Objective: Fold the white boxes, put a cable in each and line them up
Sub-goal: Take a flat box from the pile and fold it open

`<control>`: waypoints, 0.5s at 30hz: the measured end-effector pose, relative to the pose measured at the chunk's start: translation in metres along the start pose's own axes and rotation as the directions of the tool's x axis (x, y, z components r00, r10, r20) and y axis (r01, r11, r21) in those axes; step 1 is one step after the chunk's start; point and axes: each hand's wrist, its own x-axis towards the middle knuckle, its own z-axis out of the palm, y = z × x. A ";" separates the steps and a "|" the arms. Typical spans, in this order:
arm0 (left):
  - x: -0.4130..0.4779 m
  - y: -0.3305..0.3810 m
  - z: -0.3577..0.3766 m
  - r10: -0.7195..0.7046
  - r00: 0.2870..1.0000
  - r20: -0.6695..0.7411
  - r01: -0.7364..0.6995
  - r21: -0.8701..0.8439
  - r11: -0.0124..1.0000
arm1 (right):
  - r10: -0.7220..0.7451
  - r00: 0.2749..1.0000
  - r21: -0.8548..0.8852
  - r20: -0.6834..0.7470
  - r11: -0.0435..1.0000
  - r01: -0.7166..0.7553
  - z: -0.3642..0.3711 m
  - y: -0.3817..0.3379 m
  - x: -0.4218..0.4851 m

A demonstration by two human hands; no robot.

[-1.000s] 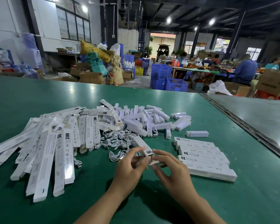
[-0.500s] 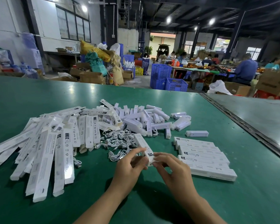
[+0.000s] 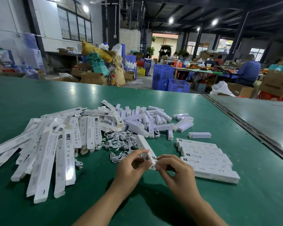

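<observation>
— How many boxes in the lined-up row [image 3: 206, 162]?
— Six or seven; their edges run together.
— And in the hands?
— One box [image 3: 144, 144], between the left hand [image 3: 131, 167] and the right hand [image 3: 175, 170].
— The flat boxes [image 3: 44, 160], short white blocks [image 3: 150, 121], cables [image 3: 121, 142]?
— Dozens of each, too heaped to count. One block [image 3: 199, 135] lies alone.

A single wide-angle view looks out from the person's head, facing forward and tilted down over the green counter [image 3: 39, 98] from its near edge. The left grip [image 3: 131, 167] and right grip [image 3: 175, 172] lie close under the lens at lower centre. The far workshop hall [image 3: 170, 46] fills the upper part.
</observation>
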 end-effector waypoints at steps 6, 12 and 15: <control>0.001 0.000 0.000 -0.020 0.999 0.050 0.021 -0.013 1.000 | 0.086 0.996 0.083 0.010 0.993 -0.087 -0.001 -0.003 0.000; 0.000 0.002 0.000 -0.018 0.999 0.050 0.017 0.021 1.000 | 0.130 0.992 0.119 0.002 0.985 -0.129 0.001 -0.003 0.000; 0.000 0.003 0.002 -0.013 0.999 0.053 0.012 0.017 1.000 | 0.123 0.992 0.114 0.009 0.986 -0.123 0.002 -0.003 0.000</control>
